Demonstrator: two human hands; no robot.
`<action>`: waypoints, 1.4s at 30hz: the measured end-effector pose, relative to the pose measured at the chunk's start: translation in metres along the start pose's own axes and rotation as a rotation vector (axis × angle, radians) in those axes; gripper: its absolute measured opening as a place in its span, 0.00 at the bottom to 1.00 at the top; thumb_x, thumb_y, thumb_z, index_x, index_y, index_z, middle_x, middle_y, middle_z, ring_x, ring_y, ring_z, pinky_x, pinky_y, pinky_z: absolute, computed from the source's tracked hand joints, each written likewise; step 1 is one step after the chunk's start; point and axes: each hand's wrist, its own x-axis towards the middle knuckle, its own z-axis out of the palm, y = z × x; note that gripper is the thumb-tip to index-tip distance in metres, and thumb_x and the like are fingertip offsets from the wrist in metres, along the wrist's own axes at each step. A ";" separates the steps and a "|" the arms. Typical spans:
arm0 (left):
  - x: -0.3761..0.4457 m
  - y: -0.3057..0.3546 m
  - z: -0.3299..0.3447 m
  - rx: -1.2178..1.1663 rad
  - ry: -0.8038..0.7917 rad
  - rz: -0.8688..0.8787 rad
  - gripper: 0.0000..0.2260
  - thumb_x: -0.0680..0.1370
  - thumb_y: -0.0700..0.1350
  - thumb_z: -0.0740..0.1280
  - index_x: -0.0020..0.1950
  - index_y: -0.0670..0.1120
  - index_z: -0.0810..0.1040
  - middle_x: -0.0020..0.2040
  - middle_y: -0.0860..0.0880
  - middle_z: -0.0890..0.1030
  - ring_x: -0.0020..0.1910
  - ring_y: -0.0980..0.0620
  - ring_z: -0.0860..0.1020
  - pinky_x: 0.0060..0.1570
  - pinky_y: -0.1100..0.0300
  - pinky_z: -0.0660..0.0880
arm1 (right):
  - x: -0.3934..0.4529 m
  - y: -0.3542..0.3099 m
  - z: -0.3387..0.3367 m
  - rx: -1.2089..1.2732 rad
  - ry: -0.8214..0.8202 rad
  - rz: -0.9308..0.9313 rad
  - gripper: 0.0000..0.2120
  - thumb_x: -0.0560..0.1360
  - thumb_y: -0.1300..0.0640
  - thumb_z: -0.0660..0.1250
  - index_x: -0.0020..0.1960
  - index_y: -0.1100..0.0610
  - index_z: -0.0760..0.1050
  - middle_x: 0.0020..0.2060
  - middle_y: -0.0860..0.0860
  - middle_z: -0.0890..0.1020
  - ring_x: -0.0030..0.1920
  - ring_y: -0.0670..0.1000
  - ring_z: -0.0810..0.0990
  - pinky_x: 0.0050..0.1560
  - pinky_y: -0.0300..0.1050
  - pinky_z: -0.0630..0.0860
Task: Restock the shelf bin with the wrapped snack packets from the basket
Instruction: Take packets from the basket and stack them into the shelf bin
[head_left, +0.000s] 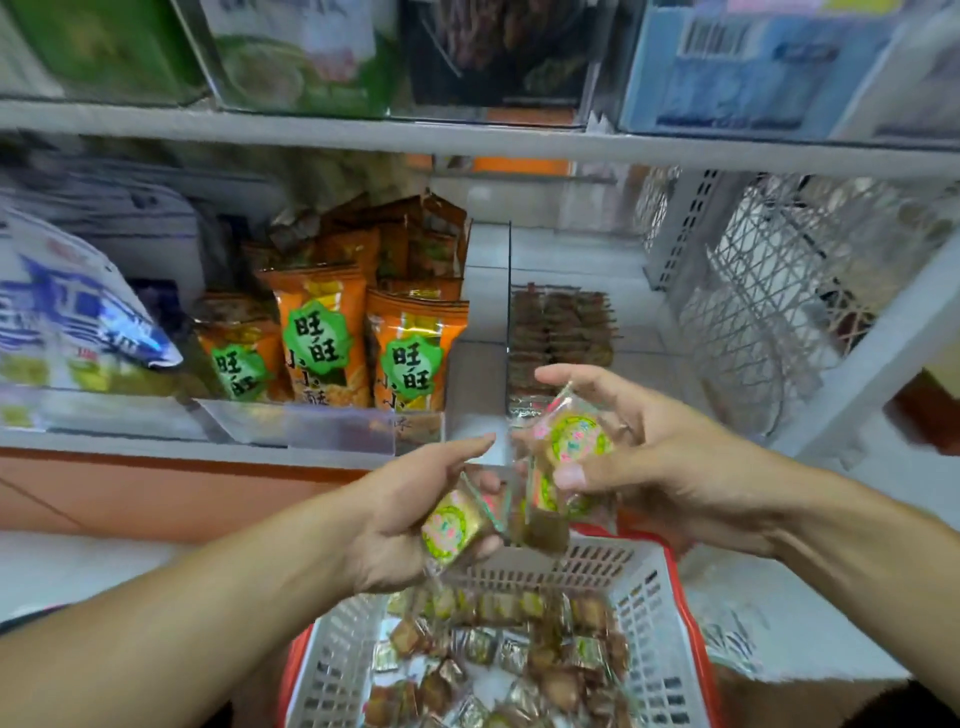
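My left hand (410, 514) grips a small wrapped snack packet (451, 527) with a green and pink label, just above the basket's far rim. My right hand (639, 447) holds a few more of the same packets (571, 436), raised a little higher, in front of the clear shelf bin (511, 291). That bin has brown packets (561, 322) lined up toward its back. The white slotted basket (644, 597) with a red rim sits below my hands, with several loose wrapped packets (498, 654) inside.
Left of the bin stand orange snack bags (410, 353) behind a clear front lip, then a white and blue bag (78, 322). A white mesh rack (769, 312) is at the right. An upper shelf (467, 135) carries boxed goods.
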 end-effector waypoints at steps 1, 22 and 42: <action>0.003 0.002 0.002 -0.057 0.011 0.015 0.18 0.80 0.55 0.66 0.40 0.42 0.76 0.32 0.46 0.77 0.27 0.48 0.80 0.22 0.57 0.79 | 0.005 -0.001 -0.001 0.030 0.016 -0.028 0.36 0.63 0.73 0.76 0.67 0.51 0.74 0.60 0.66 0.80 0.52 0.62 0.79 0.64 0.74 0.66; -0.001 -0.001 0.028 0.063 -0.084 0.356 0.16 0.65 0.47 0.77 0.51 0.44 0.87 0.45 0.42 0.85 0.33 0.53 0.82 0.23 0.63 0.76 | 0.027 0.014 -0.005 0.272 0.133 -0.121 0.25 0.74 0.61 0.66 0.69 0.66 0.70 0.61 0.59 0.82 0.57 0.59 0.84 0.47 0.49 0.85; -0.001 0.000 0.020 0.153 -0.007 0.402 0.09 0.71 0.44 0.75 0.48 0.40 0.87 0.42 0.40 0.86 0.34 0.53 0.83 0.25 0.60 0.77 | 0.027 0.007 -0.020 0.270 0.290 -0.192 0.27 0.70 0.62 0.67 0.69 0.62 0.72 0.56 0.61 0.84 0.51 0.55 0.83 0.48 0.46 0.76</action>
